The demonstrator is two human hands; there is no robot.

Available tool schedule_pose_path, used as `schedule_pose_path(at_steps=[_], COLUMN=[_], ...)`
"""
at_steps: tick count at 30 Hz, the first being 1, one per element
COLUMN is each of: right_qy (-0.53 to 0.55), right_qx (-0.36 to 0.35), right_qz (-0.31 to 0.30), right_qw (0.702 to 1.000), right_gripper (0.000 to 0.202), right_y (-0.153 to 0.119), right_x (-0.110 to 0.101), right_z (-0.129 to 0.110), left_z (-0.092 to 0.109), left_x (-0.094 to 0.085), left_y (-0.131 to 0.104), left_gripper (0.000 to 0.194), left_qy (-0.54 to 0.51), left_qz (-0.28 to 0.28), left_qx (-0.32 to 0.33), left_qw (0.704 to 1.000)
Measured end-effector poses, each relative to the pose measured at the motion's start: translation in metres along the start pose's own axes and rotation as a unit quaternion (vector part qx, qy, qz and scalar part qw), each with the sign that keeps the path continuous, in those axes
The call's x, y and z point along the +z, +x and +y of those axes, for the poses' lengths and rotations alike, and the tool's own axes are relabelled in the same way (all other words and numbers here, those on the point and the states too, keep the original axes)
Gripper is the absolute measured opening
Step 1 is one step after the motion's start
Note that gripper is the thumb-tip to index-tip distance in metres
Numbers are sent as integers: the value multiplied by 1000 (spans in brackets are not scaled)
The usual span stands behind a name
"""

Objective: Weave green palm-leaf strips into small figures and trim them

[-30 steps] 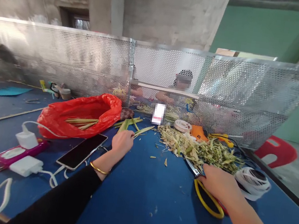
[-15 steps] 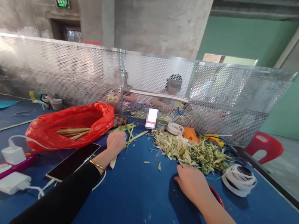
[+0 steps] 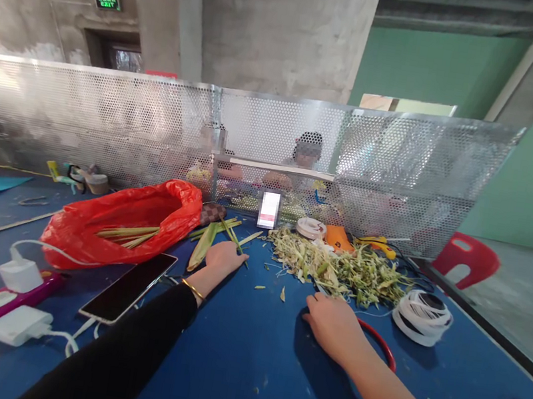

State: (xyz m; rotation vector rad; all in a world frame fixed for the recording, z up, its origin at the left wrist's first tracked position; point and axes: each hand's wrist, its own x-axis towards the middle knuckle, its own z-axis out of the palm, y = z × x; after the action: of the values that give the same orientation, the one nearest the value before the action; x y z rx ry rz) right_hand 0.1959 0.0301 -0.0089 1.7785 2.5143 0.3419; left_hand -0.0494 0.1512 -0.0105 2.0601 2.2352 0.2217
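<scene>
My left hand point(image 3: 224, 257) is closed over the table, fingertips and thumb on a thin green leaf strip point(image 3: 236, 238). Beside it lies a broader pale-green leaf point(image 3: 203, 247), with more narrow strips behind. On the right, my right hand point(image 3: 332, 321) rests low, back upward, wrapped around red-handled scissors point(image 3: 382, 344). One red handle loop shows beside the wrist and a bit of metal blade at the fingertips; the grip itself is hidden. Just beyond this hand spreads a heap of leaf scraps point(image 3: 336, 268).
A red plastic bag point(image 3: 64, 228) holding pale stalks lies left, near a phone point(image 3: 128, 289) and a purple power strip point(image 3: 10, 302) with white chargers. A white tape roll point(image 3: 422, 317) stands right. A perforated metal screen point(image 3: 279, 120) borders the blue table; people sit behind it.
My left hand has moved right and slightly nearer, uncovering the broad leaf, and its fingers now meet the thin strip. My right hand is nearly unmoved; more of the red handle shows.
</scene>
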Motion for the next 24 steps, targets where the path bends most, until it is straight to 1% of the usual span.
schedule_pose_path(at_steps=[5, 11, 15, 19, 22, 24], right_qy=[-1, 1, 2, 3, 4, 8], right_qx=[-4, -11, -15, -19, -24, -30], right_qz=[-4, 0, 6, 12, 22, 33], right_qw=[1000, 1000, 1000, 1000, 999, 999], right_gripper=[16, 16, 16, 16, 16, 15], right_y=[0, -1, -2, -2, -2, -1], right_x=[0, 0, 0, 2, 5, 6], right_z=[0, 1, 1, 0, 1, 2], left_z=[2, 1, 2, 8, 14, 17], left_x=[6, 8, 6, 3, -1, -6], left_y=[9, 6, 1, -4, -7, -11], left_gripper=[35, 34, 34, 34, 35, 35], left_qy=[9, 5, -16, -46, -88, -128], left_qz=[-28, -27, -27, -18, -22, -34], left_qx=[-19, -26, -36, -49, -55, -55], left_qw=[999, 999, 999, 998, 994, 990])
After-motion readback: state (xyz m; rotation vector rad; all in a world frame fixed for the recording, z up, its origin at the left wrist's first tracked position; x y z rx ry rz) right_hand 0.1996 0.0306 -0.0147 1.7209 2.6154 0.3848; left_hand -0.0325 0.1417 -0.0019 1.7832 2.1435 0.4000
